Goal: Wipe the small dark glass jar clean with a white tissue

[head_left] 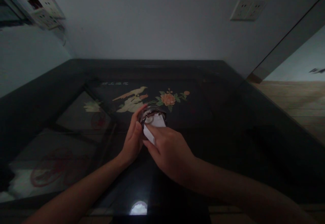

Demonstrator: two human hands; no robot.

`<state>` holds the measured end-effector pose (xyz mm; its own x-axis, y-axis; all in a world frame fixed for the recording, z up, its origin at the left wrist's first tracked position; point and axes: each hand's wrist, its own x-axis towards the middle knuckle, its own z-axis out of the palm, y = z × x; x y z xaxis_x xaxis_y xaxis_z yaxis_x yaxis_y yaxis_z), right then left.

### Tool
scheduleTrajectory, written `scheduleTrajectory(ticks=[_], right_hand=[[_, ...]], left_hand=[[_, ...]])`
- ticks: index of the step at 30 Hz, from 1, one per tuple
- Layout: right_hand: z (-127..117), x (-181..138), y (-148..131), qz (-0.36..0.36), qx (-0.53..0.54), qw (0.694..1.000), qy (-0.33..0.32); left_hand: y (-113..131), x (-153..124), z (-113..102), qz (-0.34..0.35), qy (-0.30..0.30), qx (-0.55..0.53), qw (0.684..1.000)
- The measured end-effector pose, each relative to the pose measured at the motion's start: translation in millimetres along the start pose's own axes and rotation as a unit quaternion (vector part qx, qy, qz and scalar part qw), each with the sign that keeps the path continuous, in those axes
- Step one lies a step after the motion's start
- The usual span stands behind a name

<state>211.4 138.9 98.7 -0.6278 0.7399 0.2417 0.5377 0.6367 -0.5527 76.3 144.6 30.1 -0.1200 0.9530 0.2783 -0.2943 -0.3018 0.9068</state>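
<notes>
My left hand (133,139) is wrapped round the left side of a small round, shiny container (152,109), which looks like glass with a dark rim. A folded white piece, paper or cloth (159,121), is at the container's near side, pinched in my right hand (171,149). The right index finger reaches over the white piece toward the container's opening. Both hands are close together above the dark glossy tabletop (218,156). My fingers and the white piece hide much of the container, and the dim light blurs its details.
A bird picture (130,100) and a flower picture (168,98) decorate the tabletop. Behind it rises a pale wall with a double socket (247,10) at right and more sockets (47,12) at left. Wooden floor (299,98) shows beyond the right edge.
</notes>
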Motion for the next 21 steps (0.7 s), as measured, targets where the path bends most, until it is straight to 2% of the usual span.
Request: scheduleTrajectory(ticks=[4, 7, 11, 17, 21], right_hand=[[1.3, 1.1, 3.0, -0.041, -0.156, 0.986, -0.038], [-2.9, 2.1, 6.1, -0.073, -0.205, 0.974, -0.066], [-8.6, 2.2, 6.9, -0.065, -0.244, 0.964, -0.088], [-9.6, 3.8, 6.8, -0.058, -0.241, 0.963, -0.109], [-17.2, 5.9, 9.6, -0.018, -0.142, 0.984, -0.106]], left_hand=[[0.3, 2.5, -0.3, -0.087, 0.001, -0.053, 0.995], [0.9, 3.8, -1.2, -0.136, 0.003, -0.07, 0.988], [0.5, 5.3, -2.8, -0.174, -0.002, -0.083, 0.981], [0.7, 4.4, -2.3, -0.196, 0.0, -0.08, 0.977], [4.0, 3.6, -0.7, -0.182, -0.003, -0.074, 0.98]])
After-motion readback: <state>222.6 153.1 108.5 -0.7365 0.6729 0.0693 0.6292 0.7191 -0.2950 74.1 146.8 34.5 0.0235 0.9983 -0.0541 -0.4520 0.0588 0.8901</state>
